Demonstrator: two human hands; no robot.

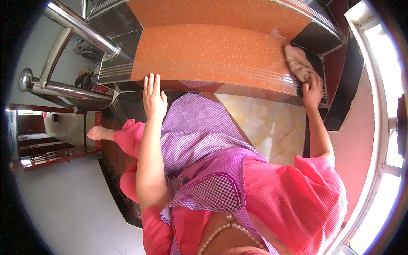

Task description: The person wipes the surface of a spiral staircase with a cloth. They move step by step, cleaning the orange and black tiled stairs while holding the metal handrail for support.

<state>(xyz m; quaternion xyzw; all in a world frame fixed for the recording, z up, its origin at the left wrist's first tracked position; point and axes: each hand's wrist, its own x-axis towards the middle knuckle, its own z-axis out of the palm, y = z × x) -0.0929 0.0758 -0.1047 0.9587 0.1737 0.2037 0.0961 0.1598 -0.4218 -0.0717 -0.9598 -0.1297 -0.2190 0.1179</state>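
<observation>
My left hand point(154, 101) lies flat against the front edge of an orange speckled stair tread point(207, 52). Its fingers are extended, the thumb stands a little apart, and it holds nothing. At the tread's right end, my right hand point(313, 91) grips one end of a crumpled brownish cloth point(298, 60). The cloth stretches away from the fingers across the border between the orange surface and the black side tile point(314, 62). It looks slightly blurred, and the fingertips are partly hidden in its folds.
A metal stair railing point(86, 32) stands at the left, its post rising from the black tile. To the right is a bright window with a white frame point(377, 127). Below the tread lies a marbled tile landing point(264, 124). A purple checked apron point(197, 118) covers my lap.
</observation>
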